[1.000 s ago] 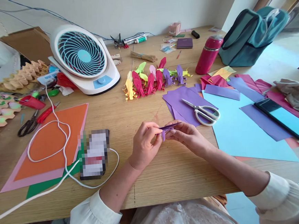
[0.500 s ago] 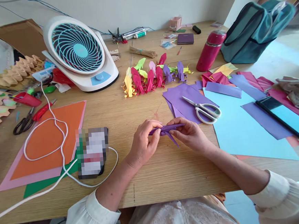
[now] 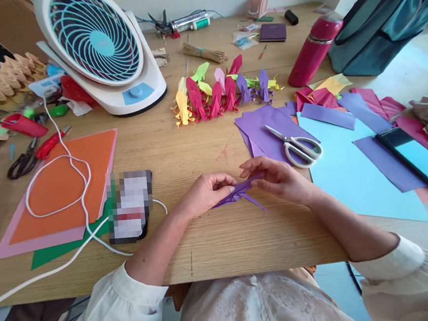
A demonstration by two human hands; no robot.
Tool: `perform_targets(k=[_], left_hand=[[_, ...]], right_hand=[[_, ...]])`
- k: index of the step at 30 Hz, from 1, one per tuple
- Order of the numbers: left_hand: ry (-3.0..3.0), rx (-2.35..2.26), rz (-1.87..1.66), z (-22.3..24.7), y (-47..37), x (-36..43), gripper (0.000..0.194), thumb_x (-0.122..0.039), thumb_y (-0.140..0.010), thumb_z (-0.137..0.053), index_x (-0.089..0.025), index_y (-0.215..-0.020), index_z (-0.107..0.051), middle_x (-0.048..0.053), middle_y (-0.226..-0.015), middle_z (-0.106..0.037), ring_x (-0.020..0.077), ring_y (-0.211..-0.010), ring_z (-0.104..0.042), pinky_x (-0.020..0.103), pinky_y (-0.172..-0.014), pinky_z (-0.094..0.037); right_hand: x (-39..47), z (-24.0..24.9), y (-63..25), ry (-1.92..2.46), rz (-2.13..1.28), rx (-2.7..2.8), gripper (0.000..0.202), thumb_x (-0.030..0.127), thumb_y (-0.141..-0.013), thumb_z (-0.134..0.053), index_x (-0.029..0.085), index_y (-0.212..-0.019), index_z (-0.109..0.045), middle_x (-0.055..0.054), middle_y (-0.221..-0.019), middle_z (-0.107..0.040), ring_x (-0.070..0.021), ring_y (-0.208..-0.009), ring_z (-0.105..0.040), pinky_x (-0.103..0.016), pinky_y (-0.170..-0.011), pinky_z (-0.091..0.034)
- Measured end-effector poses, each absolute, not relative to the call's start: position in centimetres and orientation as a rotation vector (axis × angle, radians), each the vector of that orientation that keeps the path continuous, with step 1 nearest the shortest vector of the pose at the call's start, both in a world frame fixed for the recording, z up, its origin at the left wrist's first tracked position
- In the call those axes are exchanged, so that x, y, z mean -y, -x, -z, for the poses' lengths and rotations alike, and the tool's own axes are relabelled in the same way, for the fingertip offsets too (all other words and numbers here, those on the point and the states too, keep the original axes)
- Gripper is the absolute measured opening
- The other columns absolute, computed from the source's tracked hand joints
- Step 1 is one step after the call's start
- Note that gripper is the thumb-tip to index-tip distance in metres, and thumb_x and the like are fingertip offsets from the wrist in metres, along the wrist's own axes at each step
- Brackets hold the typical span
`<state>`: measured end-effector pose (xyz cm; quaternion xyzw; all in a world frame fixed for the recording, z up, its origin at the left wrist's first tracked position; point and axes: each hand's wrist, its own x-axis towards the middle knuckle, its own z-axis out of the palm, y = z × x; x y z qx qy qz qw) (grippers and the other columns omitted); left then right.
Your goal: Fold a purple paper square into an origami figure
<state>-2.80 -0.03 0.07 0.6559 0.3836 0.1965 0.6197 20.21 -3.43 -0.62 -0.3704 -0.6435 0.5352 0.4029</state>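
A narrow piece of folded purple paper with thin pointed legs is pinched between the thumb and fingers of my left hand, low over the front middle of the table. My right hand hovers at the paper's right tip with its fingers apart; whether its thumb touches the tip is hard to tell. Beyond it, white-handled scissors rest partly on purple paper sheets. Farther back stand several folded paper figures in yellow, red, green, pink and purple.
A white fan stands back left. Orange paper, a looped white cable and a phone lie left. On the right are light blue paper, another phone, a red flask and a teal bag.
My right fingers have loosened and spread from the paper's tip. The left hand keeps its pinch while the paper has tilted, right tip up. The camera view has shifted slightly.
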Motion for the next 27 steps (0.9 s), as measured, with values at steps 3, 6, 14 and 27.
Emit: perform_targets(k=[3,6,14,27], left_hand=[[-1.654,-0.914,-0.471,-0.4,2.9,0.2,0.009,-0.019,-0.086,-0.061,-0.017,-0.09,-0.068,-0.001,-0.076,-0.066,0.0114,-0.068,-0.06,0.021,-0.063,-0.043],[-1.86,-0.93,-0.459,-0.6,2.9,0.6,0.007,-0.013,-0.085,-0.06,-0.018,-0.087,-0.064,-0.003,-0.073,-0.063,0.0111,-0.066,-0.057,0.022,-0.062,-0.041],[-2.203,-0.888,-0.51,0.3,2.1,1.0,0.013,-0.007,-0.086,-0.061,-0.018,-0.08,-0.065,0.001,-0.087,-0.061,0.0161,-0.086,-0.06,0.026,-0.075,-0.044],[-2.25,-1.012,-0.411,-0.5,1.7,2.0,0.014,-0.008,-0.084,-0.065,-0.02,-0.092,-0.063,0.0,-0.08,-0.065,0.0156,-0.072,-0.062,0.026,-0.065,-0.041]], right_hand=[[3.5,0.1,-20.9,0.944,-1.112,1.959,0.023,0.018,-0.093,-0.06,0.02,-0.115,-0.063,-0.008,-0.108,-0.067,-0.0182,-0.099,-0.068,-0.034,-0.09,-0.055],[3.9,0.3,-21.1,0.898,-0.867,2.215,0.023,0.015,-0.095,-0.055,0.021,-0.114,-0.067,-0.009,-0.106,-0.067,-0.0177,-0.094,-0.067,-0.032,-0.083,-0.056],[5.2,1.1,-21.5,0.885,-0.709,2.421,0.028,0.017,-0.1,-0.048,0.021,-0.122,-0.065,-0.01,-0.108,-0.064,-0.0189,-0.094,-0.067,-0.031,-0.081,-0.056],[4.2,1.1,-20.9,1.116,-0.194,2.371,0.02,0.021,-0.1,-0.049,0.018,-0.105,-0.069,-0.011,-0.097,-0.066,-0.0218,-0.085,-0.061,-0.039,-0.079,-0.049]])
